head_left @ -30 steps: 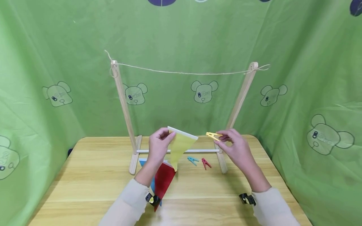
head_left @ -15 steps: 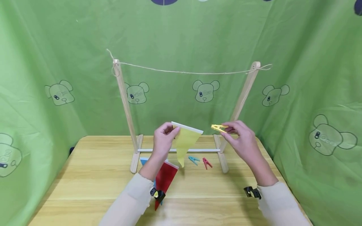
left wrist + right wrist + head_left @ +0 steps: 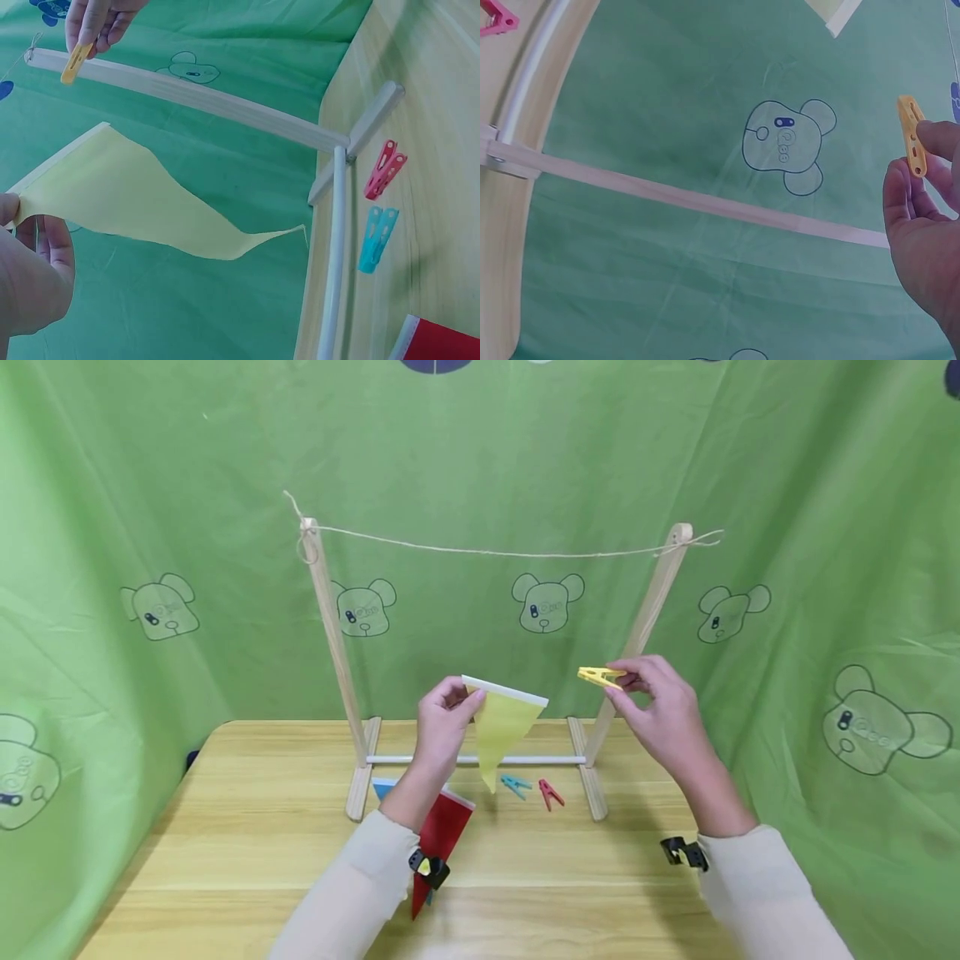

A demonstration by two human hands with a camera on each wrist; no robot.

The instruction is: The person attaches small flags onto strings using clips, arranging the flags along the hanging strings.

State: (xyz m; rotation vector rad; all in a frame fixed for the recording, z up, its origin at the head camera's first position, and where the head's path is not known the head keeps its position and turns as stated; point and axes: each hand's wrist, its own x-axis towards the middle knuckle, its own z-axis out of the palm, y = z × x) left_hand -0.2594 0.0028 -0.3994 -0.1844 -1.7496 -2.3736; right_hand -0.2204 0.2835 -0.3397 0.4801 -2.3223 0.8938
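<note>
From afar, I see the left hand (image 3: 441, 720) pinch a yellow pennant (image 3: 505, 722) by its white-edged corner and the right hand (image 3: 664, 706) pinch a yellow clothespin (image 3: 591, 674) (the two apart) above the worktop (image 3: 247, 827).

1. A light, wood-grained desk (image 3: 540, 902) carries everything.
2. A pale wooden stand (image 3: 337, 652) rests on it by two flat feet.
3. Between these lie a blue plastic clothespin (image 3: 512, 782) and, just beside it, a red plastic clothespin (image 3: 546, 787).
4. A red triangular pennant (image 3: 444, 827), white-edged, overlaps a blue pennant (image 3: 382, 787).
</note>
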